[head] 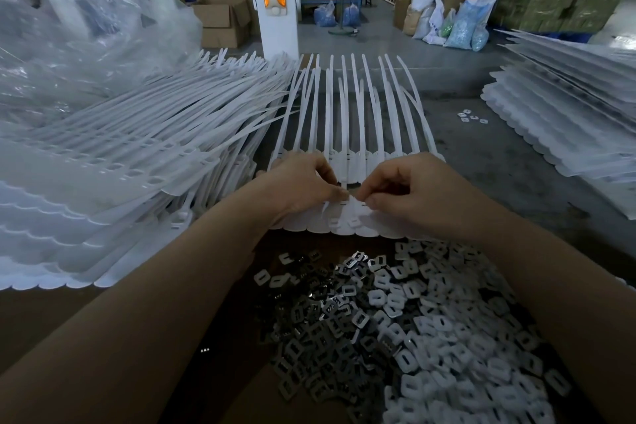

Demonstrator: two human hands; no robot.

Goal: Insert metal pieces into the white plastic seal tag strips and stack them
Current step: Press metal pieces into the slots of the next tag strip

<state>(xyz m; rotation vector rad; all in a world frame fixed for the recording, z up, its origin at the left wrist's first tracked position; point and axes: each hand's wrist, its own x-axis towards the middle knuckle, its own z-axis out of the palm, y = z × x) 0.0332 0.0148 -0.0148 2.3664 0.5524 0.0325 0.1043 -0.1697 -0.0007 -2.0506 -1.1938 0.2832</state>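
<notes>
- White plastic seal tag strip sheet (358,134) lies on the counter just beyond a heap of small grey slotted metal pieces (406,320), its long tails pointing away from the person.
- Left hand (303,182) and right hand (409,189) meet over the sheet's head row, fingertips pinched together there; a metal piece is probably between them, though it is too small to make out.
- Progress looks partial: a tall pile of white strip sheets (137,155) sits at left and another stack (564,113) at right; which is finished I cannot tell. The heap of pieces is large, so much seems left.
- Brown counter (51,313) carries the work; beyond are a grey concrete floor (457,86), a white post (275,0), cardboard boxes (220,24) and filled sacks (457,21).
</notes>
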